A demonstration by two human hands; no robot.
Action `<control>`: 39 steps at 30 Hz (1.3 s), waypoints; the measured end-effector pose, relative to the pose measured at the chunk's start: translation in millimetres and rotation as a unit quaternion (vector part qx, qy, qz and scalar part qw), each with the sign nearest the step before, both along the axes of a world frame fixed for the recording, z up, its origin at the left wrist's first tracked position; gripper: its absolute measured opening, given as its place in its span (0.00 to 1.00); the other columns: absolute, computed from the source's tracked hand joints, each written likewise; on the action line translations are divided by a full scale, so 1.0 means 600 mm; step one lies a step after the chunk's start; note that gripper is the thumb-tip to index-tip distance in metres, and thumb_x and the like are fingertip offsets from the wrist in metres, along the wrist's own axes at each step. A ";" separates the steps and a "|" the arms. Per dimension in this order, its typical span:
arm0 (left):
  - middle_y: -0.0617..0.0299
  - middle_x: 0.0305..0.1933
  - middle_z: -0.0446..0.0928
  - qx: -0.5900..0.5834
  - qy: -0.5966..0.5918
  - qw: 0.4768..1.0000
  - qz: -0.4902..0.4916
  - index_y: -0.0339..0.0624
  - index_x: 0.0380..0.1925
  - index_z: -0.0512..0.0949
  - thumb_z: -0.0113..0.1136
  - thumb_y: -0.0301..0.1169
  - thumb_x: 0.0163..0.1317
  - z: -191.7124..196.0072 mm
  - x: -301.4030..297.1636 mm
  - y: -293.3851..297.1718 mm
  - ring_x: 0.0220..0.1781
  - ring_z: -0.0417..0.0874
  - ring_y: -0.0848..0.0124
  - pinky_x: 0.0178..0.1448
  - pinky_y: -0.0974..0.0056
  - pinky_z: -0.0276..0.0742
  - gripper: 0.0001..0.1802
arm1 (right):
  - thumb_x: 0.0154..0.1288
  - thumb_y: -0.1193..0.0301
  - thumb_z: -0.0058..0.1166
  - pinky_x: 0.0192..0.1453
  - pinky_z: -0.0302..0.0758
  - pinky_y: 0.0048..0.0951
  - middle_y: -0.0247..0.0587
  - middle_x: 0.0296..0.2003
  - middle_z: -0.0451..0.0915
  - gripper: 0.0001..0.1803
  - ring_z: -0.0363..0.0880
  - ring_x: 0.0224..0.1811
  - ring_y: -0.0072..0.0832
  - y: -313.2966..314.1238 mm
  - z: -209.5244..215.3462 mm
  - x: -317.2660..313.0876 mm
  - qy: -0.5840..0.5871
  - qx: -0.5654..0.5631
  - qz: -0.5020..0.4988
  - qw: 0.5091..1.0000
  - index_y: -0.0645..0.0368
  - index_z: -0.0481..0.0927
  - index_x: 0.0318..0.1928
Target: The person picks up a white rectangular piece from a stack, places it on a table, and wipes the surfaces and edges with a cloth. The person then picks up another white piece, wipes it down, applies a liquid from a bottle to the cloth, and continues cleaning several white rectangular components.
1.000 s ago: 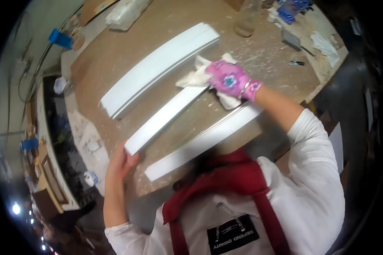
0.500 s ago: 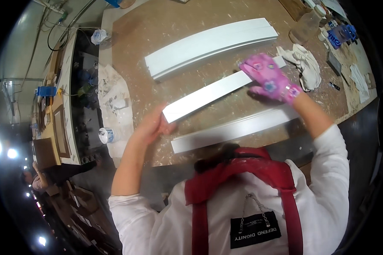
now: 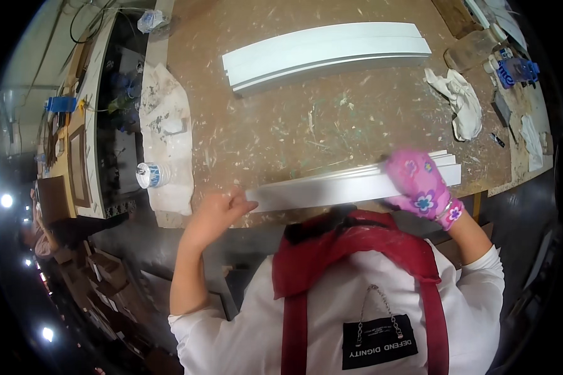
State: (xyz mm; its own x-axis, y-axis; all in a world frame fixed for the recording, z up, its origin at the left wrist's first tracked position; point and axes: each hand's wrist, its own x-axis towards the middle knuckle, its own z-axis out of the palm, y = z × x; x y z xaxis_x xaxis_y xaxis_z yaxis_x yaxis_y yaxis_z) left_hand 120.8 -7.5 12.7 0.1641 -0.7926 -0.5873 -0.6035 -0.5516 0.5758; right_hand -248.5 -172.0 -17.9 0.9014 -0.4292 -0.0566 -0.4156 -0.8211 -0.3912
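A white strip of moulding [image 3: 325,189] is held close to the table's near edge. My bare left hand [image 3: 218,215] is closed at its left end, fingertips pinching the corner. My right hand [image 3: 421,185], in a pink flowered glove, wraps over the strip toward its right end, with the thumb on the near side. Right behind it runs a second white strip [image 3: 445,158], largely hidden by the first strip and the glove; I cannot tell whether the two touch. Farther back lies a wider, curved white moulding piece [image 3: 325,47].
The brown, paint-spattered table [image 3: 263,137] lies under everything. To the right are a crumpled white rag [image 3: 460,103], a clear jar [image 3: 471,51] and a blue-labelled bottle [image 3: 517,72]. On the left, a white tub [image 3: 153,175] stands on a stained cloth [image 3: 169,112].
Both hands have brought the strip from mid-table toward me, up to the other strip near the front edge. It now lies more level across the view, which has also shifted.
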 end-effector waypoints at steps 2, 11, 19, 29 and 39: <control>0.56 0.24 0.76 -0.090 -0.090 0.991 -0.044 0.36 0.33 0.77 0.63 0.36 0.55 0.005 0.005 -0.011 0.28 0.77 0.63 0.35 0.62 0.72 0.13 | 0.50 0.57 0.61 0.55 0.69 0.41 0.45 0.47 0.74 0.32 0.71 0.52 0.41 0.009 -0.014 -0.002 -0.012 -0.039 0.001 0.999 0.57 0.71 0.54; 0.47 0.49 0.75 -0.351 -0.212 0.911 -0.045 0.36 0.49 0.75 0.62 0.33 0.56 -0.045 0.080 -0.224 0.50 0.76 0.53 0.53 0.57 0.72 0.21 | 0.52 0.57 0.62 0.59 0.66 0.42 0.53 0.52 0.72 0.36 0.70 0.55 0.47 -0.055 0.088 0.016 0.099 -0.032 -0.096 0.990 0.60 0.67 0.59; 0.46 0.61 0.65 -0.425 -0.323 0.838 -0.116 0.38 0.58 0.69 0.63 0.28 0.53 -0.111 0.044 -0.257 0.61 0.68 0.49 0.63 0.55 0.66 0.30 | 0.56 0.66 0.57 0.64 0.64 0.42 0.48 0.58 0.69 0.31 0.67 0.60 0.45 -0.249 -0.120 -0.205 0.075 -0.239 -0.362 0.898 0.50 0.67 0.61; 0.47 0.55 0.66 -0.380 -0.227 0.896 0.030 0.35 0.54 0.73 0.65 0.27 0.51 -0.113 0.047 -0.262 0.55 0.71 0.54 0.58 0.59 0.68 0.27 | 0.67 0.61 0.48 0.71 0.55 0.32 0.48 0.66 0.60 0.26 0.58 0.68 0.39 -0.381 -0.053 -0.111 -0.150 0.156 -0.111 0.970 0.60 0.66 0.61; 0.52 0.60 0.66 -0.447 -0.089 0.872 0.181 0.41 0.60 0.68 0.63 0.21 0.52 -0.107 0.034 -0.215 0.61 0.68 0.61 0.62 0.62 0.66 0.32 | 0.60 0.67 0.51 0.70 0.56 0.32 0.46 0.67 0.59 0.31 0.59 0.68 0.36 -0.299 -0.058 -0.088 -0.305 0.446 -0.294 0.788 0.61 0.65 0.64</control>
